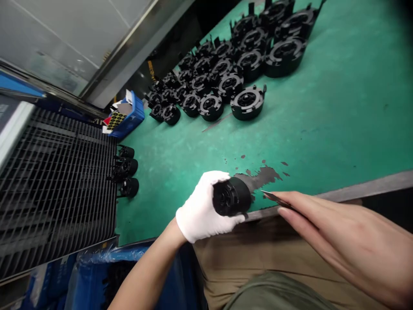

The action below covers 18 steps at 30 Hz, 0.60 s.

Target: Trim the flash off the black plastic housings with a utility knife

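Note:
In a white glove, my left hand (201,211) is wrapped round a black cylindrical plastic part (240,196), tilted so that its hollow, ribbed end faces left. It is held by the table's front edge. My bare right hand (316,219) pinches a pair of dark, pointed tweezers (274,198). Their tip points left toward the part, a short gap away from it. Behind the part, a worn grey patch (266,177) shows in the green table top (338,120).
Rows of similar black parts (247,103) stand along the table's back. A blue bin (134,114) with papers and yellow round stickers sits at the far left, near several parts (129,165) by a dark slatted rack (58,185). A plastic-lined blue crate (93,275) is below left.

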Tool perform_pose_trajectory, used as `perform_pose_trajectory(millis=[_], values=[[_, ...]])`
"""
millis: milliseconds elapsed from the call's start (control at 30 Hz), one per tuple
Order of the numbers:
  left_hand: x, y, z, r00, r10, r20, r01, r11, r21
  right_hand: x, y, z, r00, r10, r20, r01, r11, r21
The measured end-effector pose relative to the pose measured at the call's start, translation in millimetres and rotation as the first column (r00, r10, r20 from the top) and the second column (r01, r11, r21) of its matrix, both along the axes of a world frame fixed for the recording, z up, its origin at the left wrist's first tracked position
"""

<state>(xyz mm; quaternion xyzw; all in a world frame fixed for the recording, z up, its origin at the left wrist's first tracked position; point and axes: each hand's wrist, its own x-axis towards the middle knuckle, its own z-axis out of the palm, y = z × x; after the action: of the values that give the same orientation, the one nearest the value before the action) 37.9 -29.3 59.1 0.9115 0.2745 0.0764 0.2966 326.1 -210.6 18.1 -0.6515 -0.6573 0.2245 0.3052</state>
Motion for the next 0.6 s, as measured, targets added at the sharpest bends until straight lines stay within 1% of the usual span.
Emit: perform_pose_trajectory(millis=[67,133,200,300,367,467,533,600], values=[[-2.6,-0.9,-13.1,0.988,0.122,0.094,-0.122,0.992,0.003,-3.8,-2.8,-11.2,0.999,-0.004,-0.038,0.006,0.998,0.067],[-2.9,-4.4,-28.6,0.965,0.167,0.204,-0.184,0.981,0.068,-9.3,-0.5,-18.0,0.995,-0.001,-0.104,0.013,0.993,0.117],[-1.6,-11.3,-43.7,0.944,0.184,0.274,-0.234,0.958,0.165,-15.0,5.3,-18.1,0.985,-0.002,-0.173,0.028,0.988,0.149],[-3.4,-25.0,-59.9,0.931,0.241,0.274,-0.308,0.921,0.239,-22.7,14.8,-10.8,0.979,0.0,-0.203,0.03,0.989,0.144],[-10.8,-32.1,-65.3,0.918,0.233,0.321,-0.317,0.918,0.24,-27.4,19.6,-7.5,0.979,0.004,-0.205,0.023,0.992,0.126],[-27.6,-34.6,-67.1,0.909,0.139,0.392,-0.239,0.946,0.219,-34.0,24.5,-9.3,0.976,0.022,-0.217,0.003,0.993,0.117],[-35.6,-31.4,-65.7,0.923,0.105,0.371,-0.187,0.963,0.194,-36.3,27.9,-12.8,0.974,0.071,-0.217,-0.044,0.991,0.127],[-36.3,-26.1,-62.7,0.943,0.105,0.315,-0.159,0.975,0.153,-34.7,32.3,-15.1,0.974,0.122,-0.193,-0.091,0.983,0.162]])
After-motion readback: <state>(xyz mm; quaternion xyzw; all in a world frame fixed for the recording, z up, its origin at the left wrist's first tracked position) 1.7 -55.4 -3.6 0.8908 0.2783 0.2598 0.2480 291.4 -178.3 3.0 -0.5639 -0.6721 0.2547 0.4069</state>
